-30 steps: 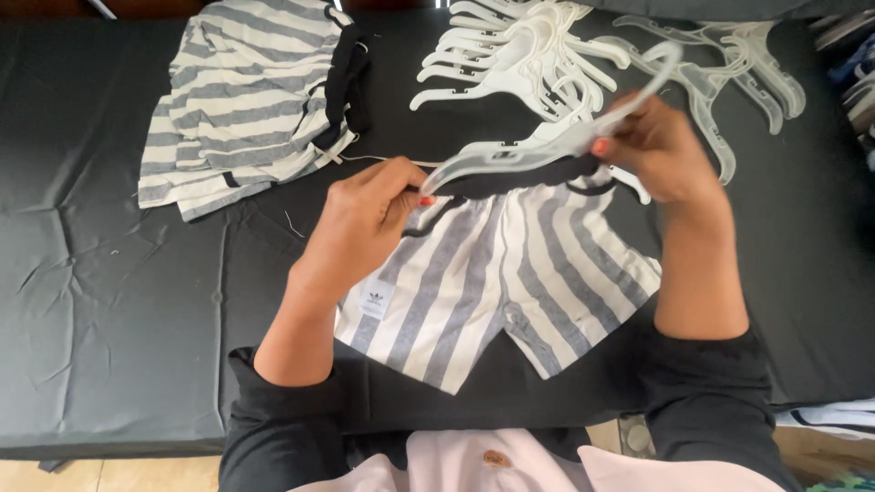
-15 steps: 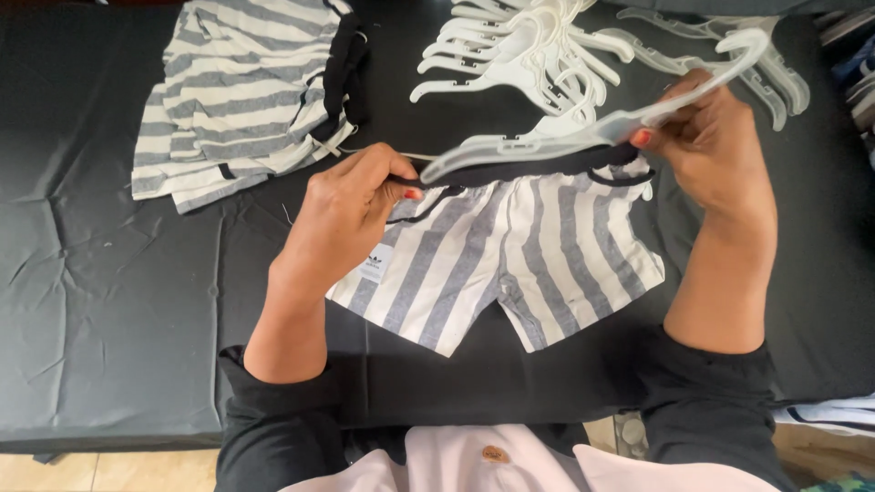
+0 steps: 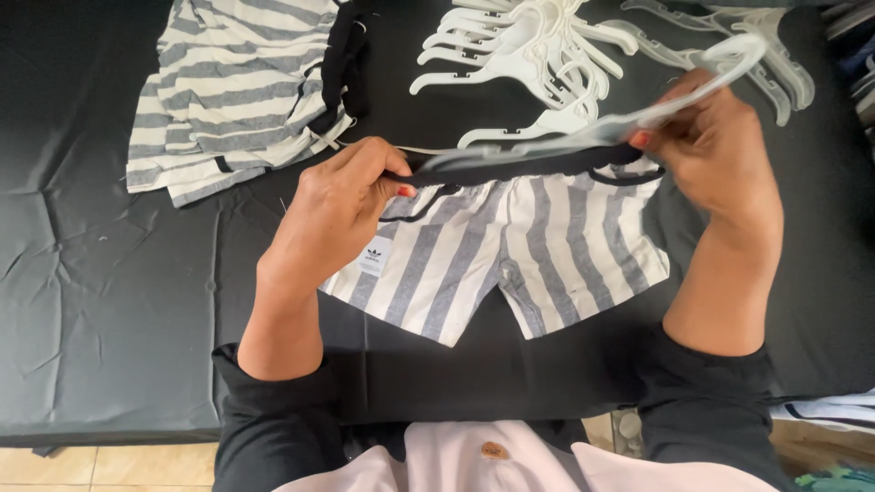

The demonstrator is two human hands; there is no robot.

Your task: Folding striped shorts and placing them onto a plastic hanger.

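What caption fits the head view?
Both hands, left hand and right hand, fit striped shorts onto a clear hanger.

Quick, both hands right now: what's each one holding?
Left hand: closed, pinching the black waistband of the striped shorts at the hanger's end.
Right hand: closed on the clear plastic hanger.

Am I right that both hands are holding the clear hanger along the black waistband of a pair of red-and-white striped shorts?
Not quite: the shorts are grey-and-white striped, not red, as the head view shows. The left hand and right hand do hold the clear hanger along the black waistband.
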